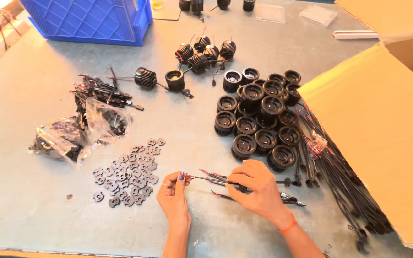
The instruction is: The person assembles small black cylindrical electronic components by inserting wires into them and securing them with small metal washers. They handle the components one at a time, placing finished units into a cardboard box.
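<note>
Head view: going left to right, a clear plastic bag (72, 134) of black parts is seen toward the tabletop's (25, 191) left edge, with small flat black discs (127, 172) spread beside it. Near the front edge, the tip of a thin red-and-black wire (204, 179) is pinched by the closed left hand (174, 198). The same wire bundle appears to be pressed down by the curled right hand (259, 188). Black ribbed housings (259, 119) are clustered beyond, beside a cardboard flap (378, 138).

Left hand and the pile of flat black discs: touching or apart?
Apart. The head view shows bare table between the left hand and the discs.
</note>
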